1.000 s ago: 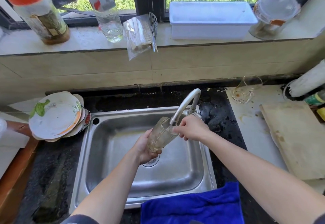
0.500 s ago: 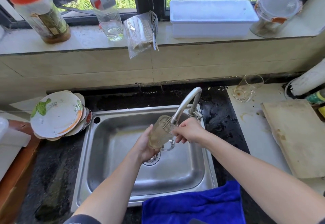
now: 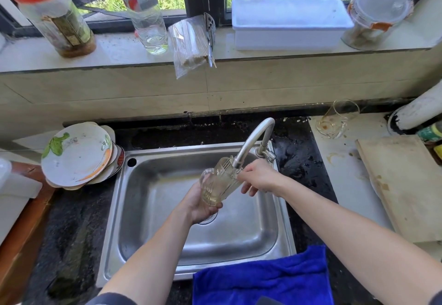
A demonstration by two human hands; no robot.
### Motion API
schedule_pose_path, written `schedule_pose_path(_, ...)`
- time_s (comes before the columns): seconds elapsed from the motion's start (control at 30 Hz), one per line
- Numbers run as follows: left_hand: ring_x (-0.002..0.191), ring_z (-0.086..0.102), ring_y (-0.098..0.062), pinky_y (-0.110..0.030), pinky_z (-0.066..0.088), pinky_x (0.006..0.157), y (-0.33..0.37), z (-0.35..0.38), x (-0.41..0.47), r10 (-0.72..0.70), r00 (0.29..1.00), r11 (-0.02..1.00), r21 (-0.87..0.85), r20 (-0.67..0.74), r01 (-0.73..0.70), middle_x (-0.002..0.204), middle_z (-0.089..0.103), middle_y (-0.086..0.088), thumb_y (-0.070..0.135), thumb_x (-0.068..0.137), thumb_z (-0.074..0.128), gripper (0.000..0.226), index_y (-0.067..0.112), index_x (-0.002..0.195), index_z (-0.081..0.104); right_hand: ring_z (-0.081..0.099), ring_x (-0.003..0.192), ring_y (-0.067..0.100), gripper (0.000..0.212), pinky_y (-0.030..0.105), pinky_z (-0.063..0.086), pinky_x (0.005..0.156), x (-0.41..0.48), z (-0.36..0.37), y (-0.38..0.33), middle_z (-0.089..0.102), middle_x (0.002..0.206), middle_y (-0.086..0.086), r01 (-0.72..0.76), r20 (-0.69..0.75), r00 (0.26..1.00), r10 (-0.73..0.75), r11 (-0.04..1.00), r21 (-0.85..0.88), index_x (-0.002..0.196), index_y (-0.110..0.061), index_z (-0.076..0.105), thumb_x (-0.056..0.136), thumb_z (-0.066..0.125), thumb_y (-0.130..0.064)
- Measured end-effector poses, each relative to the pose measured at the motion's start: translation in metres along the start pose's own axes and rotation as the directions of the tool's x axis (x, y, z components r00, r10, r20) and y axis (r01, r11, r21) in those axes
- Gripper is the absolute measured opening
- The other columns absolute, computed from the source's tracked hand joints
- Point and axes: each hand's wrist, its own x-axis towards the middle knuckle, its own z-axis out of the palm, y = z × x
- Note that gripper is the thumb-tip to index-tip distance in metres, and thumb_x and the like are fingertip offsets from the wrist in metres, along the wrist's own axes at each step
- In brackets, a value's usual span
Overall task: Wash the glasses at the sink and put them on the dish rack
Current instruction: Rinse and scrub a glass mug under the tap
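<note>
A ribbed glass mug (image 3: 218, 182) with a handle is tilted under the curved faucet (image 3: 251, 142), over the steel sink (image 3: 153, 199). My left hand (image 3: 201, 205) grips the mug's base from below. My right hand (image 3: 259, 176) touches the mug's rim next to the spout, fingers partly spread. A second dirty glass (image 3: 334, 120) lies on its side on the right counter near the wall. I cannot tell whether water is running.
Stacked plates (image 3: 76, 154) lean left of the sink. A blue towel (image 3: 263, 278) hangs over the front edge. A wooden cutting board (image 3: 404, 185) lies at right. Bottles (image 3: 50, 13), a white tray (image 3: 289, 24) and a jar (image 3: 378, 15) stand on the windowsill.
The mug has turned in my left hand, its handle swinging from the underside round to the upper left. My right hand has shifted slightly along the rim.
</note>
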Motion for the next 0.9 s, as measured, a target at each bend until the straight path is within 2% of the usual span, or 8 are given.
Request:
schedule_pose_path(0.1,0.043,0.051,-0.019,-0.015,0.031,0.035,0.004,0.0,-0.005,-0.08,0.997,0.992,0.101,0.016,0.078,0.067,0.06,-0.009,0.049,0.082,0.052,0.039,0.013,0.086,0.064,0.064,0.054,0.014,0.017,0.036,0.057,0.06,0.009,-0.003,-0.002,0.071,0.073,0.007,0.133,-0.038,0.99,-0.135,0.99,-0.038,0.076,-0.015,0.065,0.091,0.064,-0.023)
schedule_pose_path(0.17,0.051,0.057,-0.024,-0.021,0.039,0.045,0.005,0.001,-0.005,-0.08,0.997,0.989,0.125,-0.001,0.08,0.074,0.062,-0.012,0.052,0.083,0.049,0.045,0.01,0.091,0.066,0.065,0.056,0.018,0.021,0.04,0.058,0.067,0.012,-0.002,0.0,0.071,0.071,0.011,0.15,-0.022,0.988,-0.151,0.988,-0.031,0.072,-0.01,0.068,0.091,0.064,-0.017)
schedule_pose_path(0.3,0.078,0.061,-0.028,-0.033,0.049,0.067,0.011,0.005,-0.005,0.102,0.982,0.993,0.082,-0.158,-0.09,0.094,0.064,-0.015,0.055,0.095,0.038,0.059,0.003,0.112,0.059,0.052,0.044,0.01,0.021,0.021,0.037,0.041,0.012,0.005,0.013,0.069,0.067,0.013,-0.018,0.023,1.0,0.015,0.993,0.12,0.076,0.004,0.066,0.09,0.061,-0.01)
schedule_pose_path(0.43,0.055,0.056,-0.016,-0.019,0.043,0.049,0.021,0.01,-0.016,0.286,0.932,0.85,0.508,-0.223,-0.139,0.073,0.061,-0.008,0.034,0.096,0.05,0.028,0.011,0.084,0.061,0.042,0.042,0.006,0.02,0.013,0.026,0.033,0.014,0.014,0.021,0.059,0.058,0.003,-0.258,0.171,0.963,0.209,0.899,0.354,0.079,-0.004,0.062,0.093,0.054,-0.015)
schedule_pose_path(0.53,0.042,0.054,-0.018,-0.024,0.043,0.039,0.032,0.009,-0.023,0.272,0.941,0.711,0.701,-0.202,-0.055,0.063,0.053,-0.013,0.0,0.088,0.046,0.022,0.009,0.068,0.051,0.042,0.042,0.005,0.015,0.011,0.023,0.032,0.016,0.017,0.025,0.056,0.055,0.001,-0.4,0.314,0.909,0.273,0.782,0.478,0.08,-0.007,0.056,0.093,0.05,-0.012)
schedule_pose_path(0.7,0.044,0.062,-0.027,-0.031,0.052,0.042,0.046,0.011,-0.037,0.148,0.961,0.683,0.727,-0.234,0.072,0.066,0.064,-0.019,0.0,0.088,0.037,0.017,0.004,0.084,0.054,0.042,0.042,0.004,0.009,0.01,0.023,0.03,0.026,0.024,0.035,0.056,0.06,0.003,-0.511,0.5,0.832,0.24,0.683,0.521,0.094,-0.007,0.053,0.093,0.048,-0.015)
schedule_pose_path(0.8,0.042,0.06,-0.025,-0.027,0.049,0.04,0.051,0.008,-0.039,0.136,0.965,0.66,0.747,-0.225,0.081,0.06,0.061,-0.014,0.004,0.087,0.039,0.016,0.006,0.087,0.055,0.041,0.043,0.003,0.027,0.011,0.026,0.029,0.031,0.027,0.042,0.054,0.061,0.001,-0.55,0.585,0.786,0.201,0.66,0.512,0.115,-0.008,0.051,0.092,0.051,-0.022)
schedule_pose_path(0.9,0.041,0.059,-0.021,-0.023,0.046,0.039,0.056,0.007,-0.042,0.136,0.969,0.648,0.759,-0.204,0.069,0.065,0.06,-0.013,0.006,0.086,0.042,0.014,0.007,0.086,0.056,0.042,0.042,0.002,0.016,0.01,0.027,0.03,0.025,0.023,0.036,0.055,0.06,0.001,-0.514,0.566,0.805,0.179,0.687,0.514,0.105,-0.005,0.057,0.092,0.054,-0.014)
